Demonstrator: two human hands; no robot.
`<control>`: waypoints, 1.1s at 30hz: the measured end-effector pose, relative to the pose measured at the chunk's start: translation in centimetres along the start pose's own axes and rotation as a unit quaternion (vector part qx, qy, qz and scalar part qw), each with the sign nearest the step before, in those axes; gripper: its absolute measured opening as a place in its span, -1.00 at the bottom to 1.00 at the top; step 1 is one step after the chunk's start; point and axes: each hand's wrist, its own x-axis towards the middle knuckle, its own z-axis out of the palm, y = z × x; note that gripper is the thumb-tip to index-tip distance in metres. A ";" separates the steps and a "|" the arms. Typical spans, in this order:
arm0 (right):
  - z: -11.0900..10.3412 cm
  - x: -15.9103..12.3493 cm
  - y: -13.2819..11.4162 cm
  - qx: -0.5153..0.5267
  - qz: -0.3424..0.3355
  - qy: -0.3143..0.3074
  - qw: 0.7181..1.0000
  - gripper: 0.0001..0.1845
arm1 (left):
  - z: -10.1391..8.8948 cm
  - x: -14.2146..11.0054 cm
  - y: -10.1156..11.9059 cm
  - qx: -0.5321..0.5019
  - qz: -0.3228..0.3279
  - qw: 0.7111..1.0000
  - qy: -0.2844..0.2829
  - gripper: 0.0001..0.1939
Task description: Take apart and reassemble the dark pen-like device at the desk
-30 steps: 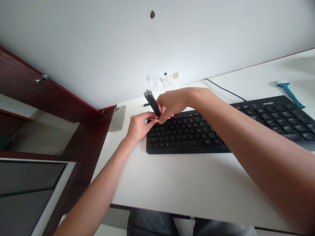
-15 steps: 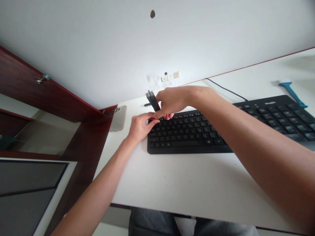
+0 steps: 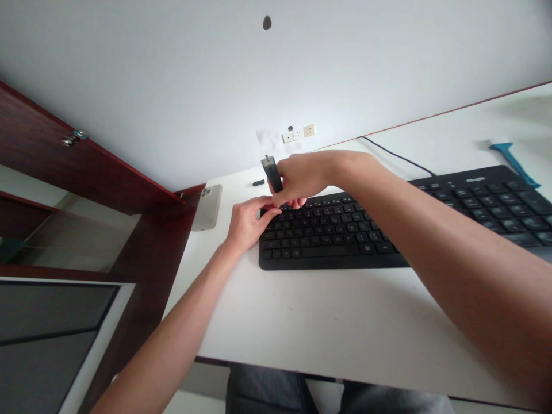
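My right hand (image 3: 297,179) is closed around a black flat-sided stick tool (image 3: 271,172) with a clear and metallic end pointing up and away. Its lower end is hidden behind my fingers, over the upper left corner of the black keyboard (image 3: 332,251). At that same corner is my left hand (image 3: 250,221), thumb and forefinger drawn together and touching the right fingertips. What the left fingertips pinch, if anything, is hidden. Just beyond the hands, a small black piece (image 3: 259,183) lies on the white desk (image 3: 310,310).
A pale phone (image 3: 208,207) lies face down near the desk's left edge. To the right, a blue-handled brush (image 3: 515,164) lies behind the keyboard. The keyboard's cable (image 3: 397,155) runs back to the wall, which carries sockets (image 3: 298,134). A dark red door (image 3: 86,155) stands left.
The black tool in my right hand has swung slightly right and turned, showing more of the small black piece behind it. My left hand has barely moved.
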 end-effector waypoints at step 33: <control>3.5 0.1 0.2 -0.011 0.027 0.124 0.992 -0.85 | 1.1 0.8 -2.3 -0.222 -0.069 0.972 0.022 -0.87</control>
